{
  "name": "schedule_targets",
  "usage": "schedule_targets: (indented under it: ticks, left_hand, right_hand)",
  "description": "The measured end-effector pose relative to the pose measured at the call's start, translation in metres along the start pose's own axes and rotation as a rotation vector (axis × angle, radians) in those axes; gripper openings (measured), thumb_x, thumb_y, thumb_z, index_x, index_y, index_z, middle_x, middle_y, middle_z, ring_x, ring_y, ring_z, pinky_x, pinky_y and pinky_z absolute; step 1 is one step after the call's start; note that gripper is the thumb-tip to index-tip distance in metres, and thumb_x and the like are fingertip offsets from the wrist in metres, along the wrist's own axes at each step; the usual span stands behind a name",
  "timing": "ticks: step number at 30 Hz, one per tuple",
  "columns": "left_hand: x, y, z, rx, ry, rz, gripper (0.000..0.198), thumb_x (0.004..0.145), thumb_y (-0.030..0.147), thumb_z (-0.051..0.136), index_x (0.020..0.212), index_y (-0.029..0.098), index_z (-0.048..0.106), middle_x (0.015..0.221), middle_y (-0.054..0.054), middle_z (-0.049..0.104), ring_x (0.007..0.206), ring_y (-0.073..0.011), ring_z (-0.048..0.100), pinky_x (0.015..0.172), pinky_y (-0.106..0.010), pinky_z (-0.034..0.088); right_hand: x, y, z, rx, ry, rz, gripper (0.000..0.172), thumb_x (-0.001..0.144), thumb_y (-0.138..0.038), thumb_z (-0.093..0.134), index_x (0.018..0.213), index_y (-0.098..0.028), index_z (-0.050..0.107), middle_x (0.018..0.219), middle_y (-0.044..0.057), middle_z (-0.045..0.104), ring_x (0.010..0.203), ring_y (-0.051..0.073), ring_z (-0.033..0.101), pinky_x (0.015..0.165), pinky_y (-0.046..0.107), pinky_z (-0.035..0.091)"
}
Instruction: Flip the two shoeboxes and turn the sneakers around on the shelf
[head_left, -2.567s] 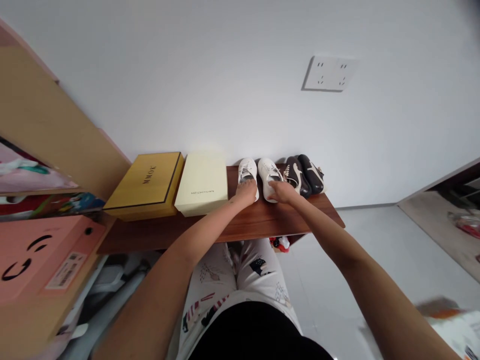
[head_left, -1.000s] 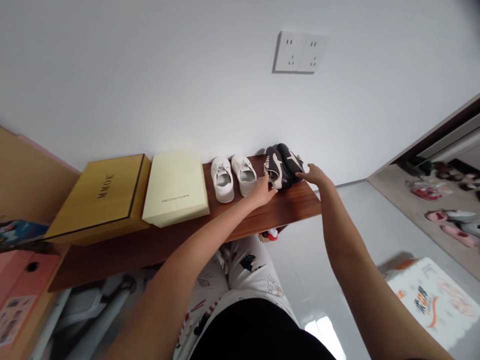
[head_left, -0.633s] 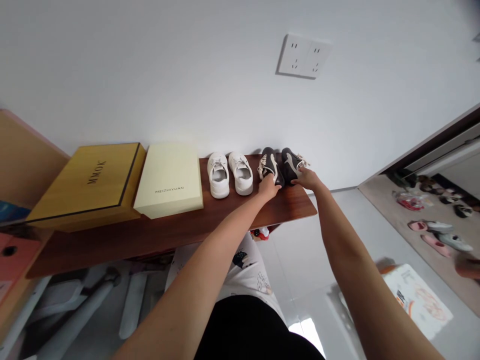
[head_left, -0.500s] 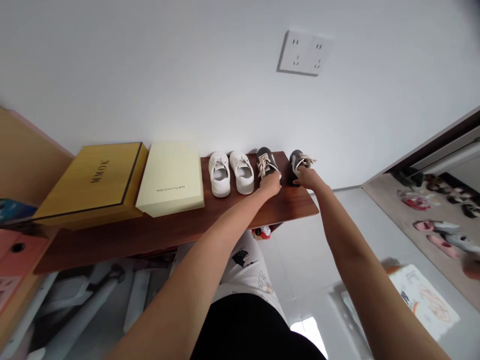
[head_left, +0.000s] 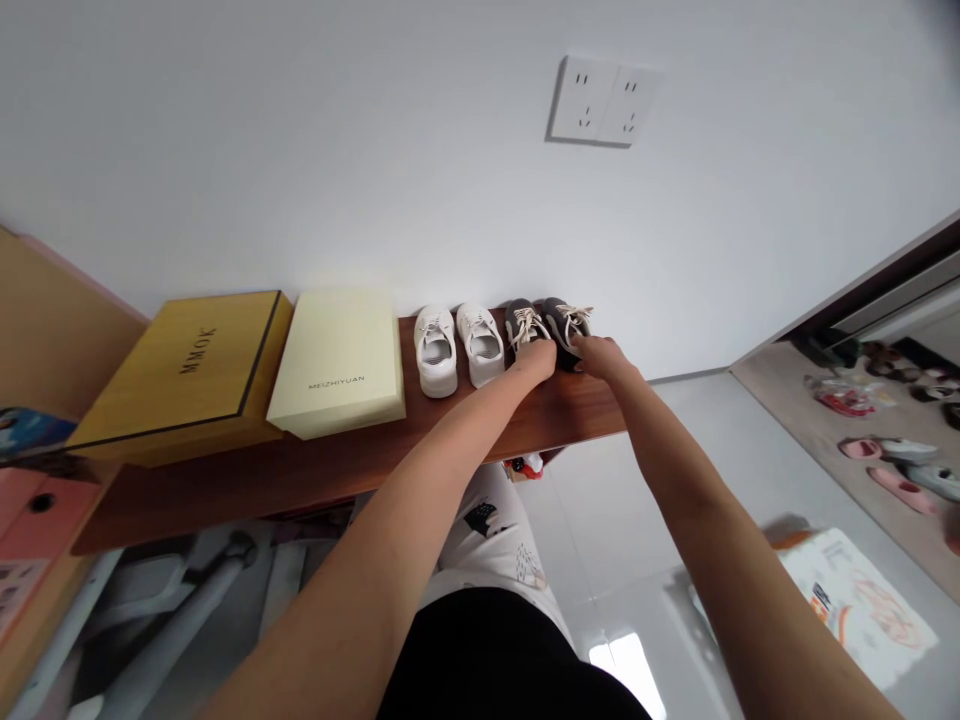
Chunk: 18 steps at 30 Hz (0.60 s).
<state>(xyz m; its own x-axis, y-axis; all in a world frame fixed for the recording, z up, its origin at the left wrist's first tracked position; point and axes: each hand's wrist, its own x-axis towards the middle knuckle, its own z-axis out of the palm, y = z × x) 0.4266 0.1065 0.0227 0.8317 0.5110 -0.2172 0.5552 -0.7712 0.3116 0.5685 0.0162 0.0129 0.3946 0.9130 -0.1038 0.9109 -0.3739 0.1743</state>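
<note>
A pair of small dark shoes with pale laces stands upright at the right end of a brown wooden shelf [head_left: 315, 470], toes to the wall. My left hand [head_left: 537, 358] grips the heel of the left dark shoe [head_left: 523, 321]. Beside it, the heel of the right dark shoe [head_left: 564, 317] is held by my right hand [head_left: 600, 354]. Just to their left sits a pair of white sneakers [head_left: 457, 344], untouched.
A cream shoebox [head_left: 337, 360] and a yellow shoebox [head_left: 184, 375] lie on the shelf to the left. A wall socket [head_left: 602, 100] is above. Pink boxes [head_left: 30, 520] stand at far left. More shoes [head_left: 892, 460] and a printed package [head_left: 862, 610] lie on the floor at right.
My hands left the white sneakers and went to the dark pair. The dark shoes, lying on their sides, were turned upright and are now set close together next to the white ones.
</note>
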Motion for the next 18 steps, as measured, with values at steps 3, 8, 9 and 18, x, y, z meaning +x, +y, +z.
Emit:
schedule_targets:
  ticks: [3,8,9,18]
  left_hand:
    - [0.008,0.003,0.002,0.044,0.031,0.02,0.043,0.083,0.014,0.07,0.126,0.013,0.066,0.121,-0.019,0.071,0.119,-0.0298,0.067,0.101,-0.036,0.051]
    - [0.013,0.006,0.007,0.1,0.1,0.08,0.033,0.09,0.01,0.058,0.122,0.009,0.067,0.116,-0.019,0.072,0.116,-0.0291,0.067,0.101,-0.039,0.05]
    - [0.012,0.006,0.009,0.114,0.122,0.094,0.032,0.09,0.01,0.057,0.121,0.008,0.067,0.116,-0.02,0.072,0.116,-0.0294,0.067,0.102,-0.04,0.049]
    - [-0.049,-0.012,0.028,0.015,0.593,0.238,0.045,0.095,0.016,0.056,0.14,0.014,0.05,0.133,-0.017,0.061,0.123,-0.0287,0.058,0.102,-0.043,0.046]
  right_hand:
    - [0.004,-0.003,0.001,-0.012,-0.008,-0.011,0.037,0.084,-0.022,0.073,0.117,-0.019,0.057,0.116,0.013,0.071,0.107,0.028,0.067,0.086,0.034,0.043]
    - [0.004,-0.01,0.004,0.018,-0.006,0.009,0.037,0.084,-0.017,0.07,0.119,-0.017,0.056,0.118,0.016,0.068,0.11,0.029,0.063,0.087,0.036,0.045]
    - [0.002,-0.011,0.005,0.03,0.008,0.014,0.038,0.084,-0.016,0.069,0.119,-0.017,0.056,0.12,0.017,0.067,0.112,0.03,0.062,0.088,0.037,0.046]
    - [-0.036,-0.042,0.013,0.369,0.564,0.08,0.054,0.088,-0.023,0.06,0.14,-0.016,0.047,0.143,0.021,0.052,0.134,0.036,0.046,0.106,0.054,0.043]
